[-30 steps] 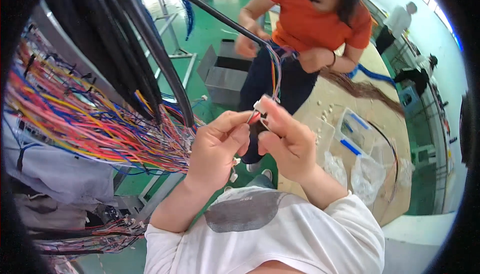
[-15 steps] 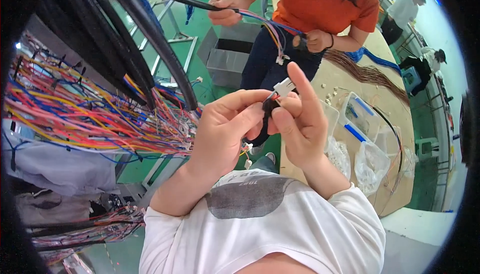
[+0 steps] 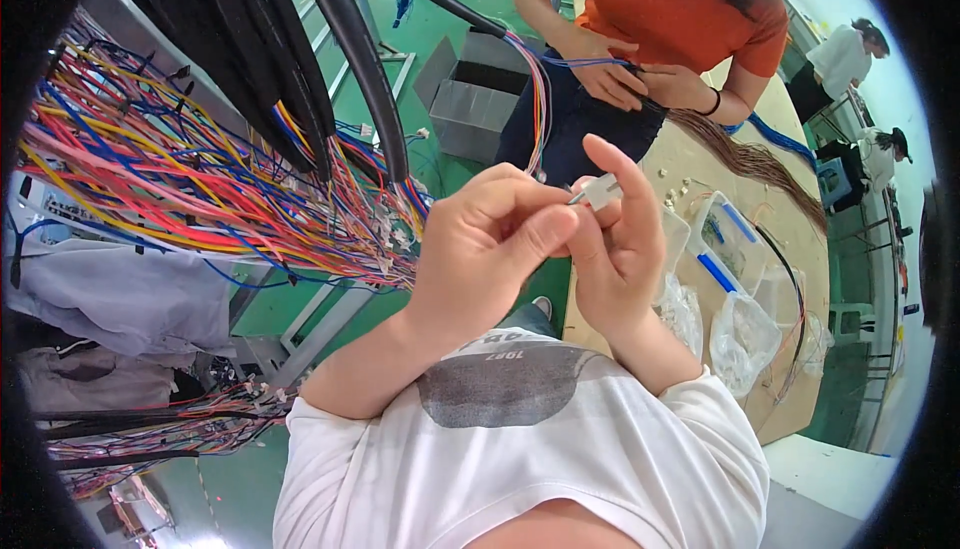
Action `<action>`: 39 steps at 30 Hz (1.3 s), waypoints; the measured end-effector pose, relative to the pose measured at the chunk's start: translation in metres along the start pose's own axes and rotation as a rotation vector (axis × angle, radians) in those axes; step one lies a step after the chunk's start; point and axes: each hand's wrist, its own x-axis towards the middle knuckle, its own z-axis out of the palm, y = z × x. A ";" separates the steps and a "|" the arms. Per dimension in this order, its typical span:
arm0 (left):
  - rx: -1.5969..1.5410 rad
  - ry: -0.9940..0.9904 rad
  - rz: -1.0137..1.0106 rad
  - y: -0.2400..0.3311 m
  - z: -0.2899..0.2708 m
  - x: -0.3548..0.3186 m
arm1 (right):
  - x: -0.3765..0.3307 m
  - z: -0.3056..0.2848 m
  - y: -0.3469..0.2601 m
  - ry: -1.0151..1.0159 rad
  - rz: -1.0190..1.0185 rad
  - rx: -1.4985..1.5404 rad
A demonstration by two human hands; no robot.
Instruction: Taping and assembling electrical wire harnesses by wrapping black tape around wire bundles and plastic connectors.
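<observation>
The white connector [image 3: 600, 192] lies in the curled fingers of the nearer right hand [image 3: 618, 261], forefinger raised, its long axis slanting up rightward from the left hand's [image 3: 488, 247] closed pinch, whose contents I cannot tell.

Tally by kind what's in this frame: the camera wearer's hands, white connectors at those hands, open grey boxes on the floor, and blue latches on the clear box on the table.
Wearer's hands, left hand and right hand: 2
White connector: 1
Open grey box: 1
Blue latches on the clear box: 2
Total: 6
</observation>
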 end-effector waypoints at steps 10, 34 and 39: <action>0.704 0.047 0.437 -0.012 -0.018 0.006 | 0.009 -0.007 0.000 -0.094 0.127 0.034; 0.777 -0.125 0.133 -0.027 -0.034 -0.023 | 0.000 -0.012 0.027 -0.258 0.734 0.547; 0.733 -0.128 0.162 -0.027 -0.034 -0.029 | -0.004 -0.012 0.025 -0.337 0.665 0.487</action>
